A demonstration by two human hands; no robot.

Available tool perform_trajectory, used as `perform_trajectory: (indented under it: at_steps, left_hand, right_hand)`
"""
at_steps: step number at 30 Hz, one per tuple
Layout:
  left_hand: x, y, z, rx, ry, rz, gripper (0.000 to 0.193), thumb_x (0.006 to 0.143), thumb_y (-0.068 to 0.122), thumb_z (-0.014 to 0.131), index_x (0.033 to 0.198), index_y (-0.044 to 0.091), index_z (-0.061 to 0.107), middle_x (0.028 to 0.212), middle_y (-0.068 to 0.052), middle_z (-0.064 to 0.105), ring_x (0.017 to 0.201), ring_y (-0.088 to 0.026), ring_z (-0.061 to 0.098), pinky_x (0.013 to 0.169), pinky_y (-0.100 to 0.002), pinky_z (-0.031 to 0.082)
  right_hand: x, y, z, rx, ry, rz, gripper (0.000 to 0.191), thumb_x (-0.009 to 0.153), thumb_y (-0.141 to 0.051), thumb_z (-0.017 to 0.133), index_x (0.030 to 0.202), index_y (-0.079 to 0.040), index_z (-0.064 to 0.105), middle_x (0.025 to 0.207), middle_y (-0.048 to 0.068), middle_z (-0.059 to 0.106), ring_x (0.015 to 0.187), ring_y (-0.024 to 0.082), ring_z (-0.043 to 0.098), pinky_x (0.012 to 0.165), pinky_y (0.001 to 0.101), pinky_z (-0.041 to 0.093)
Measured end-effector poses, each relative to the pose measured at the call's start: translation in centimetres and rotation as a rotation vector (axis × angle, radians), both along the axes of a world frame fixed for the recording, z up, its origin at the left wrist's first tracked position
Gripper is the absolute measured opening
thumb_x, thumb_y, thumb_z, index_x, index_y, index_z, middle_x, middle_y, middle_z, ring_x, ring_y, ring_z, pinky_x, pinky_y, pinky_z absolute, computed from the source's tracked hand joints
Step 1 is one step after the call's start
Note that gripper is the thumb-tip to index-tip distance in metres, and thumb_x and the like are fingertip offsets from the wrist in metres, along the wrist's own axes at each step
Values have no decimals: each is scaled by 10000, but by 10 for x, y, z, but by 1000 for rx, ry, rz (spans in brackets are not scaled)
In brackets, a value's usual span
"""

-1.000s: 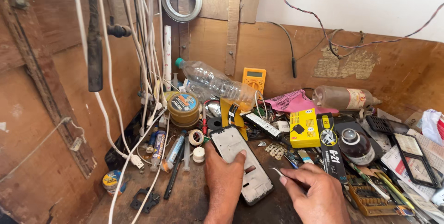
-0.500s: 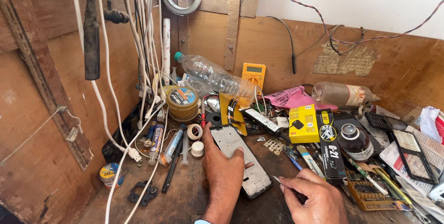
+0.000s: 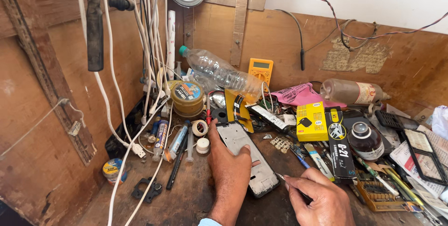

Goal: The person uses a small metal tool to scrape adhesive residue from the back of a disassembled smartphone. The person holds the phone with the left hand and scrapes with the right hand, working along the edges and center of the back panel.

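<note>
Nearest the camera, the right hand [image 3: 322, 200] was closed in a pinch on a thin metal tool [image 3: 282, 178], its tip at the lower right edge of the phone frame [image 3: 246, 157]; the left hand [image 3: 229, 173] lay flat on that frame, fingers spread and pressing, thumb along its left side, holding it down on the table [image 3: 196, 198]; the frame lay face-open and looked stripped, no board visible inside, so the opening-up seemed done and the work at the edge unfinished; one frame, one tool, two hands. Just beyond lay two small tape rolls [image 3: 200, 128], one yellow box [image 3: 311, 121], one dark glass jar [image 3: 365, 139]; farther back, one round tin [image 3: 187, 97], two plastic bottles [image 3: 217, 72], one yellow multimeter [image 3: 260, 69] against the wooden wall.
</note>
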State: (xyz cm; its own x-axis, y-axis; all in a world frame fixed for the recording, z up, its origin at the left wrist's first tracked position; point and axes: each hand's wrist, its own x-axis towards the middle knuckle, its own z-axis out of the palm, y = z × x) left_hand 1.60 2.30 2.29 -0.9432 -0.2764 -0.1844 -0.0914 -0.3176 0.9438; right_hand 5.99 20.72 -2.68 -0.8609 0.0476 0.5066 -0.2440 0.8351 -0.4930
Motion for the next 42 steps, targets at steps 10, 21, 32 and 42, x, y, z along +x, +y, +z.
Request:
perform_trajectory:
  at_steps: [10, 21, 32, 42]
  left_hand:
    - [-2, 2, -5, 32, 52, 13, 903, 823, -125, 641, 1561, 283, 321, 1239, -133, 657, 933, -266, 764, 594, -371, 632]
    - [-6, 4, -13, 114, 94, -5, 914, 825, -153, 606, 1563, 298, 309, 1285, -128, 626, 960, -254, 746, 610, -368, 638]
    - [-6, 4, -14, 76, 100, -5, 881, 828, -150, 626, 1556, 258, 344, 1208, -166, 687, 888, -264, 758, 599, -367, 636]
    - [-3, 2, -10, 36, 63, 25, 876, 828, -127, 637, 1548, 276, 345, 1221, -123, 661, 913, -241, 758, 612, -363, 653]
  right_hand:
    - [-4, -14, 12, 91, -1, 10, 244, 738, -88, 802, 978, -124, 834, 744, 80, 666, 632, 255, 708, 587, 365, 548]
    - [-1, -8, 6, 83, 31, 41, 268, 719, -54, 774, 974, -111, 830, 742, 74, 664, 643, 240, 721, 601, 339, 555]
    - [0, -5, 4, 113, 34, 46, 201, 736, -88, 787, 931, -117, 827, 743, 59, 663, 644, 234, 718, 603, 337, 556]
    - [5, 0, 3, 1, 140, -41, 164, 722, -94, 812, 886, -99, 815, 745, 31, 700, 637, 177, 727, 630, 292, 555]
